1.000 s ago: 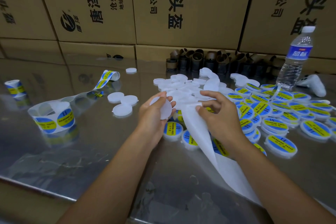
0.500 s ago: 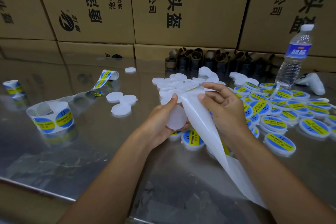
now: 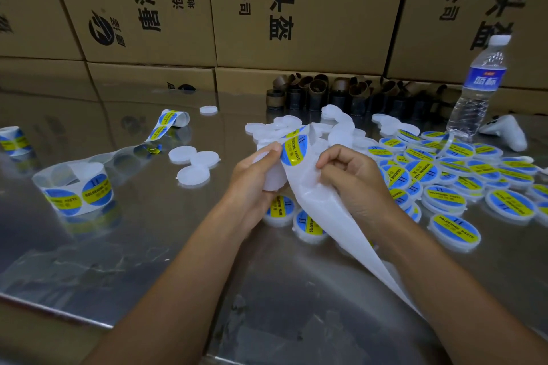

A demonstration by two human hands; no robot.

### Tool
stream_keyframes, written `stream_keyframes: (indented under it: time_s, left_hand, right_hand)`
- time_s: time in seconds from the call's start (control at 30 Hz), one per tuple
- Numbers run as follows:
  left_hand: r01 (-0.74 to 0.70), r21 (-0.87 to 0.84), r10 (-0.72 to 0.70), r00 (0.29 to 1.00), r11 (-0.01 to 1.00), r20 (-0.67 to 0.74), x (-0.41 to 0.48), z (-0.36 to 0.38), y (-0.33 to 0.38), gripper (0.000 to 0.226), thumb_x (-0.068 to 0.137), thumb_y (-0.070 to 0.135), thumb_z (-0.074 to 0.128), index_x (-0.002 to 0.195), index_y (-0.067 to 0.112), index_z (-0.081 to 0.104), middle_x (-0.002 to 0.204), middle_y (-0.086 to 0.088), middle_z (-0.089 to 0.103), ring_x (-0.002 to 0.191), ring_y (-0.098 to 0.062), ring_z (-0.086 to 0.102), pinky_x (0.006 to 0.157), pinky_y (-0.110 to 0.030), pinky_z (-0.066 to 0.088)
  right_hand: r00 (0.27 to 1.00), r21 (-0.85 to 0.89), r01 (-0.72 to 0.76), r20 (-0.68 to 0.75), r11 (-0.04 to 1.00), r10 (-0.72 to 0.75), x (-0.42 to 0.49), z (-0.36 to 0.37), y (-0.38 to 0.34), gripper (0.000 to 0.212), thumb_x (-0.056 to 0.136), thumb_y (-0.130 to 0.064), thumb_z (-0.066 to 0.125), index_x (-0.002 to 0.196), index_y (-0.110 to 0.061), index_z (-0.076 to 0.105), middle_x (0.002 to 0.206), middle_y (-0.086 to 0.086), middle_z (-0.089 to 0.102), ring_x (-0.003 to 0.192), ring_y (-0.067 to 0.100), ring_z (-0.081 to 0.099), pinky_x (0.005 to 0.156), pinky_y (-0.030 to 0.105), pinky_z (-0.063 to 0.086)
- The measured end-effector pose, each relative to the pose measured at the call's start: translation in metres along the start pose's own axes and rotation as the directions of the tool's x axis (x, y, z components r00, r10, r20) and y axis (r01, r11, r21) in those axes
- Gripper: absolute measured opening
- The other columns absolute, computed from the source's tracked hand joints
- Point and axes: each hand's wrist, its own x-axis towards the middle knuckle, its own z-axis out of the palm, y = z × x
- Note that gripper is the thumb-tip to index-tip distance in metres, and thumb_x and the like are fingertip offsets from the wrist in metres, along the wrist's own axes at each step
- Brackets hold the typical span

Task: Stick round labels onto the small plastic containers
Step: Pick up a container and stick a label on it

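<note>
A shiny metal counter (image 3: 118, 246) runs along a wall of stacked cardboard boxes (image 3: 326, 9) printed with black characters. At its far left stands a small label roll (image 3: 13, 141), then a bigger label roll (image 3: 74, 190) whose strip trails back toward three blank white containers (image 3: 192, 163). Farther back lies a pile of blank containers (image 3: 284, 124), in front of brown cardboard cores (image 3: 326, 92). The left hand (image 3: 252, 184) curls round one blank container (image 3: 271, 179), its thumb tip touching the edge of a blue-and-yellow round label (image 3: 293, 151) at the top of a white backing strip (image 3: 326, 216). The right hand (image 3: 353, 178), fingers curled, pinches that strip, which slopes down toward the person. To the right spread labelled containers (image 3: 444, 187), with a water bottle (image 3: 480, 89) upright behind them.
</note>
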Motion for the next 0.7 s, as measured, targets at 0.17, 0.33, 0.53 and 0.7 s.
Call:
stream_keyframes:
  time_s: [0.17, 0.33, 0.53, 0.7]
  left_hand:
    - [-0.106, 0.01, 0.107, 0.991, 0.994, -0.078, -0.003, 0.0, 0.0, 0.03, 0.092, 0.007, 0.054, 0.122, 0.003, 0.06, 0.114, -0.018, 0.065, 0.086, -0.02, 0.063, 0.062, -0.021, 0.054]
    - [-0.134, 0.176, 0.156, 0.981, 0.975, -0.119, -0.007, -0.001, -0.002, 0.02, 0.09, 0.007, 0.06, 0.108, 0.01, 0.068, 0.109, -0.019, 0.069, 0.096, -0.032, 0.066, 0.086, -0.043, 0.055]
    - [-0.171, 0.272, 0.194, 0.979, 0.947, -0.061, -0.009, 0.002, -0.004, 0.016, 0.088, 0.005, 0.063, 0.087, 0.019, 0.071, 0.089, -0.009, 0.073, 0.08, -0.023, 0.069, 0.071, -0.031, 0.059]
    - [-0.177, 0.283, 0.182, 0.983, 0.943, 0.011, -0.012, 0.003, -0.004, 0.016, 0.089, 0.004, 0.061, 0.096, 0.014, 0.071, 0.095, -0.016, 0.072, 0.084, -0.029, 0.067, 0.08, -0.039, 0.057]
  right_hand:
    - [0.996, -0.333, 0.013, -0.078, 0.943, -0.041, -0.002, 0.003, 0.006, 0.023, 0.077, 0.005, 0.055, 0.068, -0.016, 0.057, 0.062, -0.006, 0.056, 0.053, -0.001, 0.048, 0.05, 0.008, 0.035]
    - [0.936, -0.824, 0.149, -0.061, 0.547, -0.347, -0.008, 0.005, 0.011, 0.017, 0.079, -0.006, 0.059, 0.092, -0.016, 0.064, 0.09, -0.001, 0.064, 0.088, 0.02, 0.057, 0.077, 0.034, 0.041]
    - [0.799, -0.88, 0.3, 0.021, 0.367, -0.601, -0.005, 0.01, 0.008, 0.024, 0.079, -0.009, 0.062, 0.101, -0.005, 0.069, 0.093, 0.011, 0.066, 0.088, 0.034, 0.06, 0.074, 0.044, 0.051]
    - [0.796, -0.885, 0.307, 0.037, 0.35, -0.605, -0.001, 0.009, 0.013, 0.027, 0.08, -0.013, 0.066, 0.105, -0.003, 0.068, 0.102, 0.011, 0.066, 0.099, 0.036, 0.058, 0.082, 0.046, 0.048]
